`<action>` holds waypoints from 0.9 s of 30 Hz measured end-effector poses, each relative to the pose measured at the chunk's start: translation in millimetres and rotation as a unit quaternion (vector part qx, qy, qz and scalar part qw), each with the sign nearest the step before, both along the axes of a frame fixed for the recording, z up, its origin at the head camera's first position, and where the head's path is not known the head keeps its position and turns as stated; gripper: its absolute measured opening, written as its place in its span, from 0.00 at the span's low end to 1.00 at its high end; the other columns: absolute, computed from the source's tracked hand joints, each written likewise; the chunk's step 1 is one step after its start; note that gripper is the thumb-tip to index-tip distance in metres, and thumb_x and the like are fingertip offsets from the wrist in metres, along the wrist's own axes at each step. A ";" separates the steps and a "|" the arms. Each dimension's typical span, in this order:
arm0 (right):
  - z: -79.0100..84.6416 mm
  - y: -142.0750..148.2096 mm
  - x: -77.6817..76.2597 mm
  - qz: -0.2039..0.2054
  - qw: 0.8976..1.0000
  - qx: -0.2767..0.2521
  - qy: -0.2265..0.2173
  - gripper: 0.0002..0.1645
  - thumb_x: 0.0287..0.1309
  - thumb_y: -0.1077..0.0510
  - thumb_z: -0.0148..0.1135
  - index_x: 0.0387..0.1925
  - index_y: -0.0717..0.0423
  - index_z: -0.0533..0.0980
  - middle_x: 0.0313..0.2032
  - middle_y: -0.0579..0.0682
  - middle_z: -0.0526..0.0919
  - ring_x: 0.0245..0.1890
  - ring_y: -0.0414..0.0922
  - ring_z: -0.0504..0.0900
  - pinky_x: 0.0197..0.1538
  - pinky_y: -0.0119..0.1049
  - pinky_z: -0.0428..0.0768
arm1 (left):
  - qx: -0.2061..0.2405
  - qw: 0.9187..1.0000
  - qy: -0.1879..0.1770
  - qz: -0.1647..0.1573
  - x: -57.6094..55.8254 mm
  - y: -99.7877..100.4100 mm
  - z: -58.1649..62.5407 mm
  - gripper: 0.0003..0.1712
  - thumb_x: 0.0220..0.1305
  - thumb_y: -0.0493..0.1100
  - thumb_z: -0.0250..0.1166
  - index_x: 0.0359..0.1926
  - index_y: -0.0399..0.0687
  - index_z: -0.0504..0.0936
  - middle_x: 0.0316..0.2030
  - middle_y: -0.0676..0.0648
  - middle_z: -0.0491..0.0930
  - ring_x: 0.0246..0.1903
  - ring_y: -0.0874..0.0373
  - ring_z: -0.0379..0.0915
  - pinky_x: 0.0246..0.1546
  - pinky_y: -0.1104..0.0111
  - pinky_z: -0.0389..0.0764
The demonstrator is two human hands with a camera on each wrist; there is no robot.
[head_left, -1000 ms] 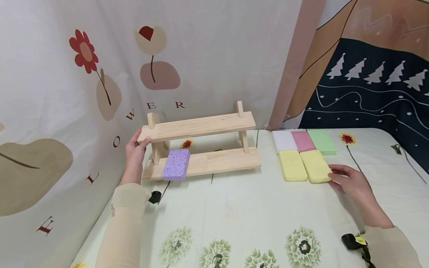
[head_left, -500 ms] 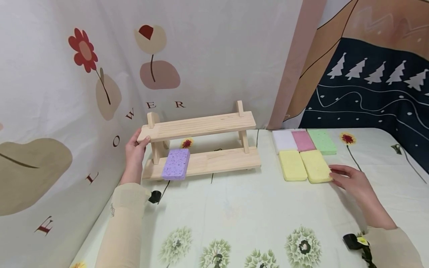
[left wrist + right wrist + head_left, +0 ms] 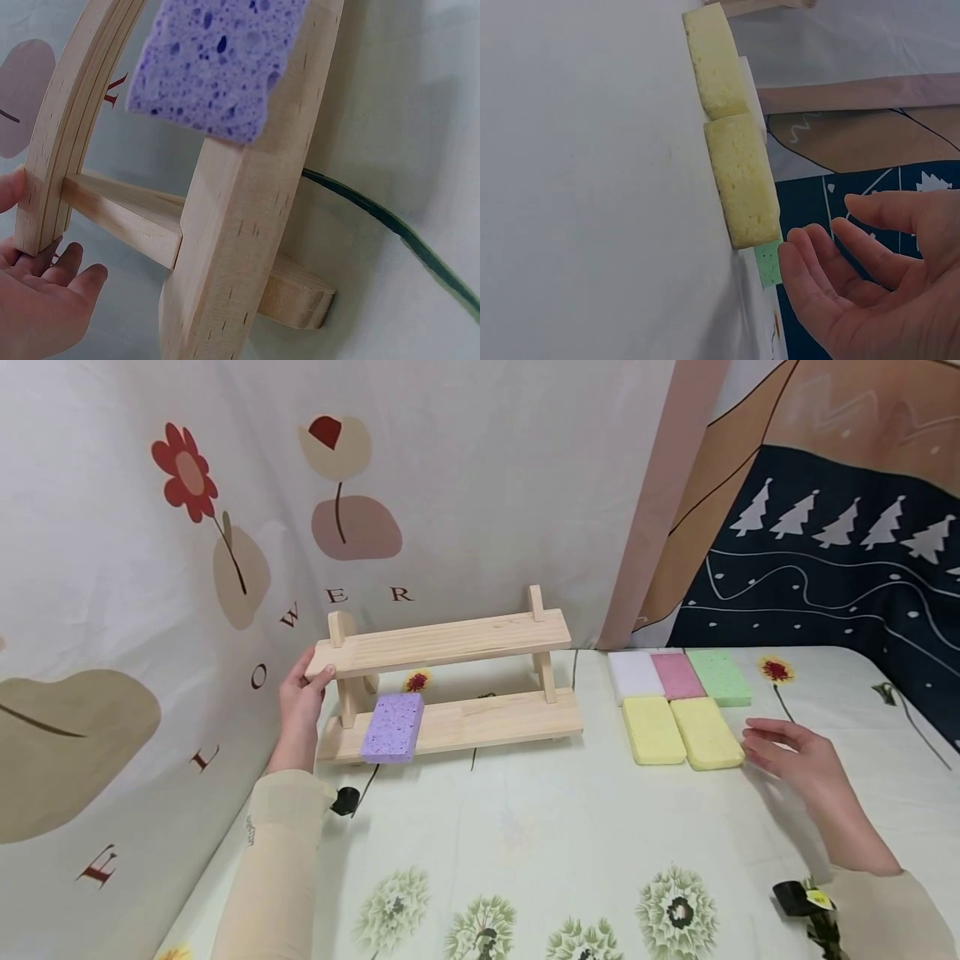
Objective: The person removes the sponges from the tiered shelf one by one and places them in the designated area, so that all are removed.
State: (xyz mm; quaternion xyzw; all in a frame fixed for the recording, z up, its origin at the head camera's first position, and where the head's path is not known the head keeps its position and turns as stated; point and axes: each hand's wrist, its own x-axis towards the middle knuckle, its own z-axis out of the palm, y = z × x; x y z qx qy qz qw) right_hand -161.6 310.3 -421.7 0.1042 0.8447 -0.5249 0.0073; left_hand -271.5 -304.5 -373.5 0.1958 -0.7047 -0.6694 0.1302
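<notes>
A two-tier wooden shelf [image 3: 450, 639] stands at the back left of the table. My left hand [image 3: 302, 710] grips the left end of its upper board, thumb on top and fingers beneath. On the lower board, near its left end, a purple sponge [image 3: 393, 727] leans tilted, its lower edge over the front. My right hand [image 3: 798, 764] is relaxed and holds nothing, its fingertips just right of a yellow sponge [image 3: 707, 732]. Beside that one lies a second yellow sponge [image 3: 654, 731]. Behind them are a white sponge [image 3: 636, 677], a pink sponge [image 3: 678, 676] and a green sponge [image 3: 718, 677].
A pale flower-printed cloth [image 3: 517, 835] covers the table. Printed fabric walls [image 3: 480, 477] rise close behind and to the left of the shelf. A dark tree-printed cloth [image 3: 832, 585] hangs at the back right.
My right hand has let go of the right yellow sponge's edge and drawn slightly to the right. The left hand, shelf and sponges stay where they were.
</notes>
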 end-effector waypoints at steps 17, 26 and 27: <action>7.4 -18.9 -2.0 0.016 0.995 -0.072 0.064 0.13 0.67 0.56 0.62 0.52 0.45 0.76 0.33 0.19 0.80 0.36 0.19 0.79 0.38 0.17 0.82 | 0.014 1.000 -0.002 -0.005 0.6 -0.2 2.8 0.34 0.74 0.43 0.58 0.77 0.60 0.58 0.78 0.52 0.53 0.76 0.60 0.53 0.78 0.68 0.55; 11.2 -41.1 -7.2 0.037 0.987 -0.128 0.085 0.12 0.67 0.59 0.62 0.49 0.42 0.78 0.35 0.24 0.82 0.36 0.23 0.83 0.39 0.19 0.84 | 0.011 1.000 -0.002 -0.003 0.7 -0.1 1.7 0.34 0.74 0.43 0.58 0.77 0.61 0.58 0.78 0.53 0.53 0.76 0.60 0.53 0.78 0.67 0.54; 12.0 -44.9 -8.2 0.038 0.988 -0.125 0.083 0.13 0.67 0.58 0.62 0.52 0.47 0.77 0.35 0.24 0.82 0.36 0.22 0.83 0.40 0.19 0.84 | 0.011 1.000 -0.002 -0.003 0.7 -0.2 1.8 0.34 0.74 0.43 0.58 0.77 0.61 0.58 0.78 0.53 0.53 0.76 0.60 0.53 0.78 0.68 0.54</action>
